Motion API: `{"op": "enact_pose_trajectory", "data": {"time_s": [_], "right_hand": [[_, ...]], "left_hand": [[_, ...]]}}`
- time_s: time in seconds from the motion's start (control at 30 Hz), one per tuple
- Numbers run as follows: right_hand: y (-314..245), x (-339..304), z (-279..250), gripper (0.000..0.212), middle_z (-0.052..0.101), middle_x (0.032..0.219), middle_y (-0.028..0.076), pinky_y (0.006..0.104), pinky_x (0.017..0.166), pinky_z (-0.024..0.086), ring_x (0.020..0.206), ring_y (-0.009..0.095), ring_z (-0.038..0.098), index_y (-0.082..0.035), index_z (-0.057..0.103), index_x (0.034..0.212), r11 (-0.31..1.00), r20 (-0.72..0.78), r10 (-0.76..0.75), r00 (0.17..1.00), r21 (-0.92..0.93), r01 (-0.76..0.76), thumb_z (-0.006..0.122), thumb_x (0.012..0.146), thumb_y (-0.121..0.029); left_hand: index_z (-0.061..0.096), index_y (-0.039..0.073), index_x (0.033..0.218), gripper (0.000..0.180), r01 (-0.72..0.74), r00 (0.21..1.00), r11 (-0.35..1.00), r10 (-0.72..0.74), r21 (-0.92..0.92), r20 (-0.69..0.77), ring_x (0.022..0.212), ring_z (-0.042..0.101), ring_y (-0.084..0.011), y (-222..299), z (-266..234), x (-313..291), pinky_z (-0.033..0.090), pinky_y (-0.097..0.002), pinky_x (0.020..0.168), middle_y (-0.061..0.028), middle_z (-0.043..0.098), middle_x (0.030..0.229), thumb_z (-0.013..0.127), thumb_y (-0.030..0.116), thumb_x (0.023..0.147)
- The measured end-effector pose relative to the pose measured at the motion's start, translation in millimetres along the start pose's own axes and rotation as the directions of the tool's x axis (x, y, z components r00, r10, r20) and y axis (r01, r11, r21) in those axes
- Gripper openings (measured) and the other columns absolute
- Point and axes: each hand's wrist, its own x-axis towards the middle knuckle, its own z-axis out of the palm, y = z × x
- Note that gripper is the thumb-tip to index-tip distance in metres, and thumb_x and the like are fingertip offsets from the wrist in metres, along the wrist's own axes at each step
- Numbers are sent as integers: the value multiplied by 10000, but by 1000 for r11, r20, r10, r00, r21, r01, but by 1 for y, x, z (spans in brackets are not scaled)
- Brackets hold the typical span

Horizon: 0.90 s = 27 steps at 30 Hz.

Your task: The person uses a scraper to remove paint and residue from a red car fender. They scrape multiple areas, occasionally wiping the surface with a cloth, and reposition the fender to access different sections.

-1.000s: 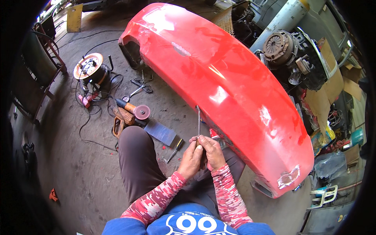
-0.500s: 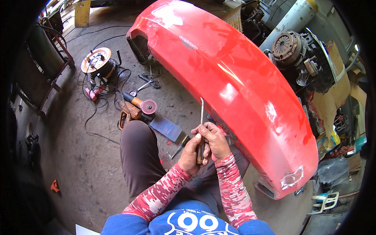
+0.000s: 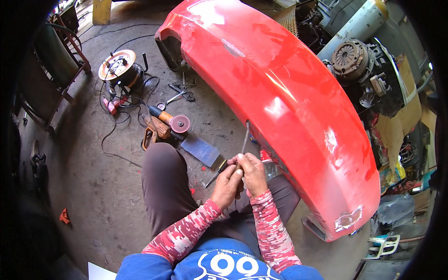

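My left hand (image 3: 227, 185) and my right hand (image 3: 252, 171) are closed together around the handle of a screwdriver-like tool (image 3: 246, 138) with a long metal shaft and a bent tip. Its tip is at the lower near edge of a red car bumper (image 3: 289, 119); whether it touches, I cannot tell. Fingers hide most of the handle. The bumper lies across the floor in front of me, with scuffed, bare patches in its paint. Just left of my hands, a second screwdriver (image 3: 216, 173) with a black and yellow handle lies on the floor.
An angle grinder (image 3: 164, 115), a wooden-handled tool (image 3: 156, 128) and a bluish flat sheet (image 3: 200, 150) lie beyond my left knee. Farther off stands a cable reel (image 3: 117, 66) with loose cord. A clear bottle (image 3: 270, 168) is beside the bumper; a clutch assembly (image 3: 349, 59) stands behind it.
The tool has tilted and its tip has come to the bumper's edge. My hands have shifted slightly and now cover more of the handle. The view has moved a little.
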Motion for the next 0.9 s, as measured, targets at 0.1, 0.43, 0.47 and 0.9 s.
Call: {"op": "enact_pose_trajectory", "data": {"time_s": [0.1, 0.43, 0.47, 0.9], "right_hand": [[-2, -2, -4, 342, 728, 871, 74, 273, 770, 521, 801, 112, 642, 17, 725, 900, 998, -33, -40, 999, -42, 38, 584, 1051, -255], [-15, 16, 7, 354, 719, 860, 73, 264, 660, 544, 767, 113, 667, 9, 712, 952, 994, -9, 83, 997, -65, -83, 592, 1066, -304], [-10, 19, 6, 354, 721, 873, 76, 270, 699, 542, 789, 117, 666, 9, 713, 951, 998, 30, 61, 998, 9, -61, 589, 1068, -301], [1, 22, 2, 359, 751, 793, 96, 316, 682, 537, 732, 120, 673, 32, 756, 903, 958, -146, -122, 982, -274, 78, 694, 991, -312]], "left_hand": [[600, 45, 1231, 287, 93, 995, 995, -92, -23, 44, 654, 494, -35, -4, 5, -1, 408, -220, 560, 63, 545, 829, 511, 281, 1095], [612, 59, 1093, 326, 160, 987, 949, -147, -273, 67, 520, 562, -113, 27, 1, 4, 438, -244, 426, -20, 605, 720, 560, 378, 1044], [614, 55, 1074, 300, 33, 999, 996, -33, -87, 5, 528, 559, -104, 24, 2, 5, 438, -244, 434, -15, 606, 725, 570, 350, 1046], [601, 74, 1117, 340, 165, 980, 982, -153, -95, 124, 592, 558, -106, -6, -11, 19, 427, -270, 508, 1, 607, 787, 513, 399, 1076]]}}
